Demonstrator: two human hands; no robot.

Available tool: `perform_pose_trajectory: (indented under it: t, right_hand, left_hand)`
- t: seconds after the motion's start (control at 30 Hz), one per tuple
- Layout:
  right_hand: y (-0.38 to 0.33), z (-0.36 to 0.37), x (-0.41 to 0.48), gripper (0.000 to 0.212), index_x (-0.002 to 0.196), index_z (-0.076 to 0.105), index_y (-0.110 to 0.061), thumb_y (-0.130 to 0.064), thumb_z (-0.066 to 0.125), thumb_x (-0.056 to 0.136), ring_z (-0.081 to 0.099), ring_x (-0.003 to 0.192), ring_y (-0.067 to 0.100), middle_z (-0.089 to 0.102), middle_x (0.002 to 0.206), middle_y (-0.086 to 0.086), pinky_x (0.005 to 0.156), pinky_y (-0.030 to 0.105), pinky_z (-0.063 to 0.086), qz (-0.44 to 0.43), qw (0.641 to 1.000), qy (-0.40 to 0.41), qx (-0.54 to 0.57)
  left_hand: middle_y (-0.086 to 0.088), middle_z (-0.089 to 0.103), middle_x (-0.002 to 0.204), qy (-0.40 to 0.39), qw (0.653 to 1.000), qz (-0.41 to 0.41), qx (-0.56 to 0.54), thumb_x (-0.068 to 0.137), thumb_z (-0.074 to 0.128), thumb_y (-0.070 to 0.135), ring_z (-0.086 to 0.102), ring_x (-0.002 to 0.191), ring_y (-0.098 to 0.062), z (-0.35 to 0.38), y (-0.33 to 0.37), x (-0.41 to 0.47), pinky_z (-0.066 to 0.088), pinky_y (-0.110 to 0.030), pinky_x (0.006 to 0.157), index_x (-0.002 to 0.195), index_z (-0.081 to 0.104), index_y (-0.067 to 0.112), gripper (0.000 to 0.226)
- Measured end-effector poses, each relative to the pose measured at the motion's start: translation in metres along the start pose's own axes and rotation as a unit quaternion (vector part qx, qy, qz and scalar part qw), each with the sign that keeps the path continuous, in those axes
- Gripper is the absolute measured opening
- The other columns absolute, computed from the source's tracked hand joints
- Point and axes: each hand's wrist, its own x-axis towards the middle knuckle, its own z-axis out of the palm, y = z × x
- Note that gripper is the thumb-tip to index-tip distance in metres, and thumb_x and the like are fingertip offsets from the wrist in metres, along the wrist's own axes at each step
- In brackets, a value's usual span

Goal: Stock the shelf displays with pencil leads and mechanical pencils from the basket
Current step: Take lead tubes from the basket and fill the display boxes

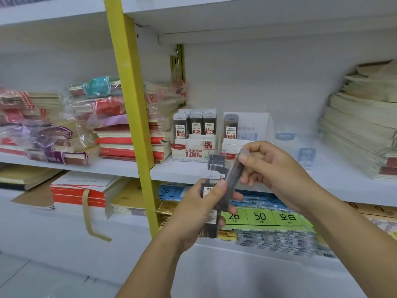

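The lead cases (pixel 216 162) were slim, clear plastic boxes packed with dark leads, one bearing a white and red label. They were held in front of the shelf (pixel 171 171), below a red and white display (pixel 193 150) marked HB 0.5 that already stood full of such cases. A second display (pixel 247 125) just to its right held a single 0.7 case (pixel 231 125).

The left hand (pixel 193 214) gripped the bunch of cases, its thumb pressed across the front and its fingers curled round the back. The right hand (pixel 277 168) pinched one tilted case (pixel 233 171) between thumb and fingers near its top end; its lower end lay against the bunch.

How many cases the left hand held could not be told, since they overlapped and blurred together. The small print on the labels was unreadable.
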Motion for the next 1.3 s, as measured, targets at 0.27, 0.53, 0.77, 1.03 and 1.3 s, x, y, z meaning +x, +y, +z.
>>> perform_pose_trajectory:
  t: [0.27,0.53,0.77,1.03,1.3]
  right_hand:
    - [0.004,-0.005,0.002,0.021,0.114,0.053,-0.02,-0.017,0.058,0.095,0.071,0.09,0.015,0.075,0.098,0.003,0.076,0.029,0.056,-0.012,0.999,0.044,-0.025]
    - [0.004,0.0,0.0,0.012,0.1,0.062,-0.029,-0.021,0.064,0.093,0.071,0.071,0.016,0.076,0.087,0.003,0.062,0.027,0.057,-0.035,0.994,0.076,-0.074]
    - [-0.029,0.006,0.018,0.022,0.092,0.063,-0.037,-0.016,0.066,0.09,0.071,0.072,0.012,0.074,0.09,-0.006,0.059,0.019,0.055,-0.158,0.97,0.139,-0.12]
    - [-0.072,0.04,0.119,0.022,0.095,0.057,-0.037,-0.02,0.069,0.088,0.062,0.076,-0.001,0.066,0.086,-0.014,0.065,0.016,0.049,-0.239,0.892,0.085,-0.374]
    - [-0.053,0.055,0.169,0.015,0.096,0.058,-0.034,-0.026,0.067,0.088,0.057,0.081,-0.001,0.062,0.084,-0.017,0.066,0.025,0.047,-0.192,0.848,0.044,-0.493]
  left_hand:
    - [-0.006,0.076,0.09,0.048,0.998,-0.001,-0.041,0.066,0.085,0.037,0.068,0.072,-0.015,-0.003,-0.005,-0.001,0.049,-0.024,0.051,0.104,0.071,0.032,0.041]
    - [-0.001,0.075,0.08,0.104,0.994,0.009,-0.013,0.086,0.078,0.024,0.064,0.064,-0.012,-0.005,-0.007,0.003,0.052,-0.023,0.056,0.099,0.068,0.037,0.021]
    - [0.003,0.064,0.062,0.155,0.988,0.011,-0.007,0.088,0.07,0.047,0.058,0.052,-0.01,-0.016,0.0,0.011,0.051,-0.021,0.052,0.099,0.063,0.034,0.018]
    - [-0.004,0.061,0.06,0.23,0.965,-0.007,-0.127,0.095,0.057,0.023,0.054,0.051,-0.016,-0.057,0.005,0.018,0.047,-0.028,0.047,0.092,0.063,0.019,0.008]
    - [-0.007,0.073,0.074,0.224,0.967,0.025,-0.118,0.101,0.056,0.029,0.065,0.06,-0.016,-0.081,0.006,0.012,0.052,-0.021,0.055,0.1,0.064,0.025,0.008]
